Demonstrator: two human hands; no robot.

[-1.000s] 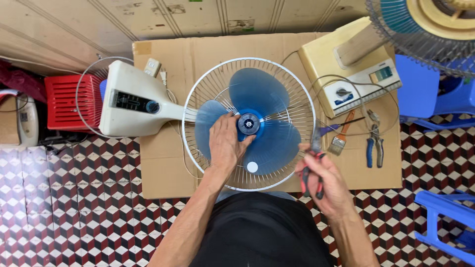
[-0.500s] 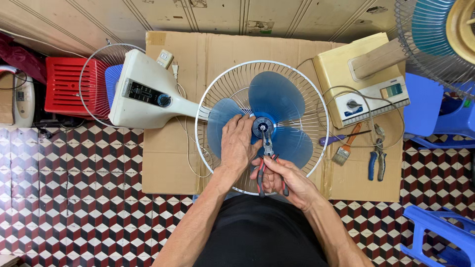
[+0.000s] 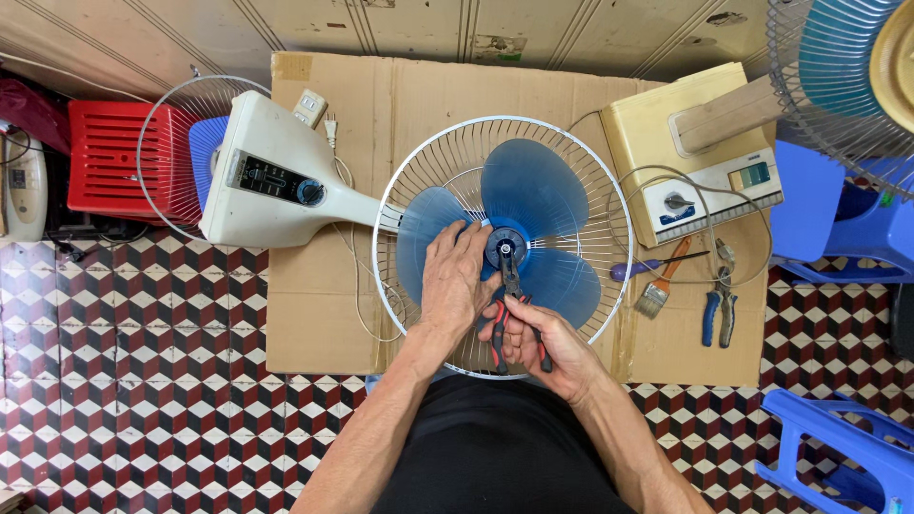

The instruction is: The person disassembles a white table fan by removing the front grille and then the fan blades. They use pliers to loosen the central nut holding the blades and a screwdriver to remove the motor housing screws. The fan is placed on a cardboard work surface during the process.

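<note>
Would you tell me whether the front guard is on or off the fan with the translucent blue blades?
Off: the translucent blue blades lie uncovered in the white wire rear guard.

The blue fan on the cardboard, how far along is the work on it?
Done: the front guard is off, lying left. In hand: the left hand steadies the blue blade while the right hand sets red-handled pliers on the hub. Left: blade and rear guard remain mounted.
</note>
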